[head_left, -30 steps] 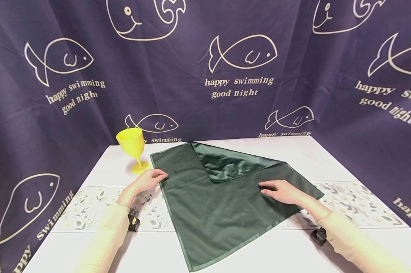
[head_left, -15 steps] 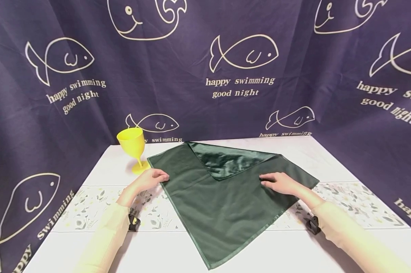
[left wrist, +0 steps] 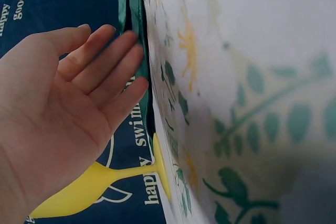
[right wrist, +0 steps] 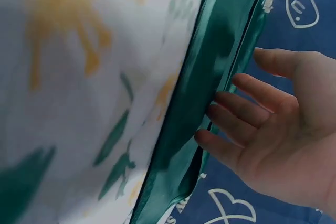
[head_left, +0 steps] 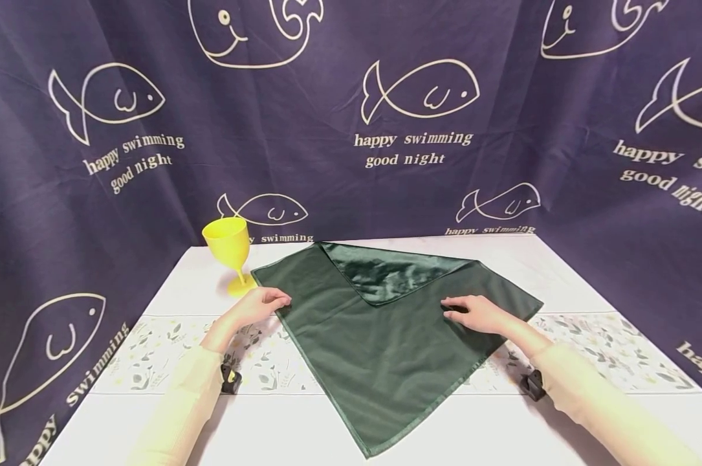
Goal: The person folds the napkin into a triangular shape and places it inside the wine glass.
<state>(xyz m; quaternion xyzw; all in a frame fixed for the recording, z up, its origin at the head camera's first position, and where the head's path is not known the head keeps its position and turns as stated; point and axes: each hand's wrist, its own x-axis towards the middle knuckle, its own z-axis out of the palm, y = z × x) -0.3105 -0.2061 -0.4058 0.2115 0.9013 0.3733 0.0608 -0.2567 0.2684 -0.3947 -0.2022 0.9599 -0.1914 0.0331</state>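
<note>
The left hand [head_left: 256, 307] has its fingertips over the left edge of a dark green square cloth with a glossy satin side [head_left: 380, 362]. In the head view mainly the back of this hand shows; the left wrist view opens up the palm, with the fingers loosely straight and the thumb held off them, nothing gripped. The right hand [head_left: 480, 314] lies over the cloth's right part, and its own wrist view shows thumb and fingers spread apart, slightly bent and holding nothing. Whether either hand's fingertips touch the fabric, I cannot tell.

The cloth spreads between the two hands, one corner reaching nearer the person than both. Only the head view gives its whole outline, including a shiny folded-over flap [head_left: 394, 275] beyond and between the hands. From the wrists it is just a narrow green strip by the fingertips; the right one reveals a dark gap along the layered edge.

Just beyond the left hand stands a yellow stemmed goblet [head_left: 231, 243], upright in the head view; in the left wrist view that palm hides part of its bowl. Under both hands runs a leaf-and-flower printed band [head_left: 595, 349] across the white tabletop [head_left: 257, 433].
</note>
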